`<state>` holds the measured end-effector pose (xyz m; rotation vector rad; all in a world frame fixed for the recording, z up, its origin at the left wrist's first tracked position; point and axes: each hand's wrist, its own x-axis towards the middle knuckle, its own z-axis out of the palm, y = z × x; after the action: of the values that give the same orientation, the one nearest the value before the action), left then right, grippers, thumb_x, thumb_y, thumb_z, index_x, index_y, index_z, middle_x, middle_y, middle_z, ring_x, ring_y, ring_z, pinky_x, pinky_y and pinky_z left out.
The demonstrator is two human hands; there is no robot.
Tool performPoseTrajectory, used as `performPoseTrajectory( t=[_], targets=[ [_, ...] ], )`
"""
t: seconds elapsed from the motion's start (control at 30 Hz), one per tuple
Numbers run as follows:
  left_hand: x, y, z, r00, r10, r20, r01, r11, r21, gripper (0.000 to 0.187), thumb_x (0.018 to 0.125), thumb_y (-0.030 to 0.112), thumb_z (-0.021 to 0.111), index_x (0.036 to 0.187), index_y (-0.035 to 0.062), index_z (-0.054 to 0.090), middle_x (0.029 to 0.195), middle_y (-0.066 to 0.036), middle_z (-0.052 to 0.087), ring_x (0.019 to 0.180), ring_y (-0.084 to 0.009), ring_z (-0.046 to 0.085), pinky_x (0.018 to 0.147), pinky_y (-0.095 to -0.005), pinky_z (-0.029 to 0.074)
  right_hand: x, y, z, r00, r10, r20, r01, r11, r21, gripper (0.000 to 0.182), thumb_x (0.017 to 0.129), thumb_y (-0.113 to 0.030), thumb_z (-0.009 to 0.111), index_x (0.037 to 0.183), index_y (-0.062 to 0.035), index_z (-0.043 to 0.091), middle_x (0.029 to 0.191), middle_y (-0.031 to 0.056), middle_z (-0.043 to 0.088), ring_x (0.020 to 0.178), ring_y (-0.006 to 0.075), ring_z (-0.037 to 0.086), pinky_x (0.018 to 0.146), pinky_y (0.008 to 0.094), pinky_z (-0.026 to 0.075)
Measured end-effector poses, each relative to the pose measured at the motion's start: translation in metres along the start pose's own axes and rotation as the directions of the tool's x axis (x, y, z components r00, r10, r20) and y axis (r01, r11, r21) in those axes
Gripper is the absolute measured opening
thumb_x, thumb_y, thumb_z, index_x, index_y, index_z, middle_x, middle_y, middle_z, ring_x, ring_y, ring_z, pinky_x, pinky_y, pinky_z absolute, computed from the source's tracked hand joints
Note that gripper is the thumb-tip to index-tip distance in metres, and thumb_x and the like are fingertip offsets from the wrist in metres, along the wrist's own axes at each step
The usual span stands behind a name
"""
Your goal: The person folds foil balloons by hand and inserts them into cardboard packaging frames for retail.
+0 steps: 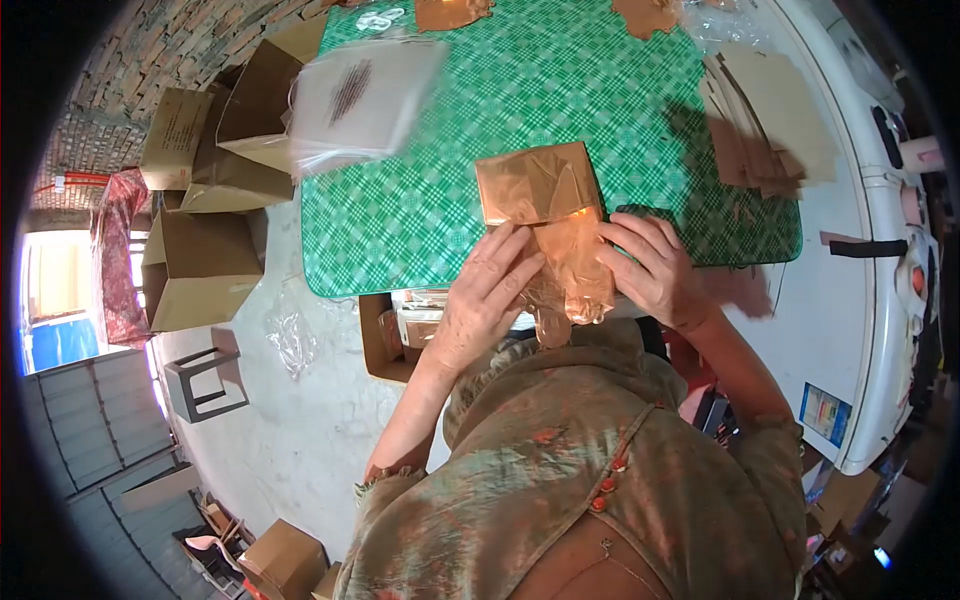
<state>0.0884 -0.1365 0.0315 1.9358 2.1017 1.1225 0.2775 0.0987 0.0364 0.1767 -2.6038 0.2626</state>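
A shiny copper-coloured foil piece (570,255) lies at the near edge of the green checked table, its upper part a flat folded rectangle. Its lower end hangs loose toward my body in crumpled, rounded tabs. My left hand (490,280) grips its left side, fingers bent over the foil. On its right side, my right hand (650,265) holds the foil edge between curled fingers and a mostly hidden thumb. A dark object (648,214), partly covered by my right hand, sits just behind my fingers.
Clear plastic bags (360,100) are stacked at the table's left. Brown card sheets (765,120) lie at the right. More copper foil (452,12) is at the far edge. Cardboard boxes (205,255) stand left of the green table (400,230); another open box (378,345) is below its near edge.
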Motion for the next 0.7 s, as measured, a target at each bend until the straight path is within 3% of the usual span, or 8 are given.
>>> performPoseTrajectory(
  t=[0.27,0.53,0.7],
  targets=[
    [0.0,-0.005,0.007,0.998,0.06,-0.009,-0.059,0.99,0.125,0.052,0.078,-0.001,0.074,0.129,0.001,0.068,0.139,-0.018,0.063,0.132,-0.0389,0.059,0.111,-0.0495,0.05,0.003,-0.015,0.005,0.994,0.086,0.066,-0.086,0.996,0.007,0.048,0.079,-0.009,0.073,0.127,-0.0056,0.068,0.14,0.0126,0.061,0.135,0.0312,0.055,0.114,0.0501,0.04],
    [-0.003,-0.006,0.006,1.0,0.028,-0.005,-0.027,0.983,0.183,0.049,0.078,0.002,0.075,0.127,0.0014,0.07,0.134,-0.014,0.066,0.128,-0.0347,0.062,0.108,-0.0438,0.054,-0.001,-0.015,0.022,0.997,0.077,-0.009,-0.078,0.994,-0.08,0.039,0.082,-0.005,0.069,0.121,-0.0005,0.071,0.136,0.0116,0.064,0.131,0.0327,0.057,0.112,0.0498,0.044],
    [-0.006,-0.015,0.0,0.997,0.076,-0.013,-0.072,0.98,0.188,0.048,0.077,0.003,0.076,0.125,0.0015,0.07,0.133,-0.014,0.067,0.128,-0.0345,0.063,0.108,-0.0456,0.054,-0.004,-0.015,0.027,0.996,0.077,-0.038,-0.08,0.993,-0.087,0.037,0.083,-0.007,0.069,0.119,-0.001,0.072,0.134,0.0102,0.065,0.128,0.0316,0.058,0.109,0.0487,0.046]
  ],
)
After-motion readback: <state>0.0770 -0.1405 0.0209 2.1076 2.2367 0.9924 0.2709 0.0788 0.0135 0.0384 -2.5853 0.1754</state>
